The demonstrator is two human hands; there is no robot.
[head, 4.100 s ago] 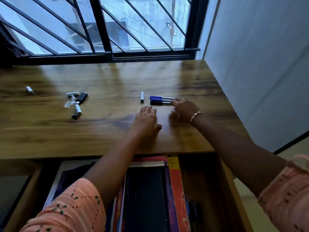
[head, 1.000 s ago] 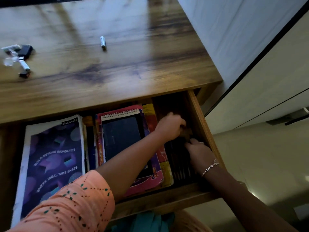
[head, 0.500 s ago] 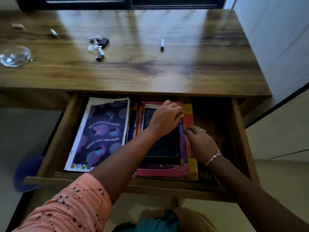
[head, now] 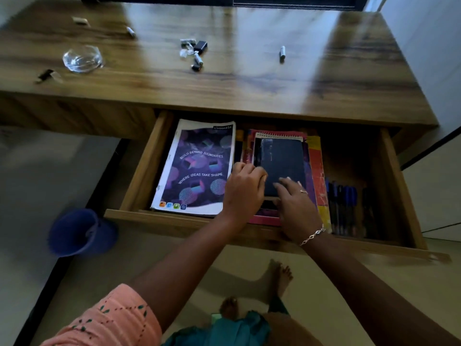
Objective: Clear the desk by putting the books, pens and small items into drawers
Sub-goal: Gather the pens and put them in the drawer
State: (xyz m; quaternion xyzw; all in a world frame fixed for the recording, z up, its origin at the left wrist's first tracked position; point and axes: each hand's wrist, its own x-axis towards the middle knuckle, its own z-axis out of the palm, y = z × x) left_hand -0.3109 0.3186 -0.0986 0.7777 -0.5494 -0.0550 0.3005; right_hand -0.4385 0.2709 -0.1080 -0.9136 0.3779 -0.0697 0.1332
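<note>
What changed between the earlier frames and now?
The blue pens went from the desk into the right side of the open drawer and were let go. The left hand and right hand moved onto the black notebook there. The grey marker and small-item cluster stayed on the desk.

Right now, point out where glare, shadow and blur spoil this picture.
Head view: window glare washes out the far middle of the desk top; the right side of the drawer lies in deep shadow, so the pens there barely show; the blue bin on the floor is smeared by blur; wide-angle distortion bows the desk's edges.
</note>
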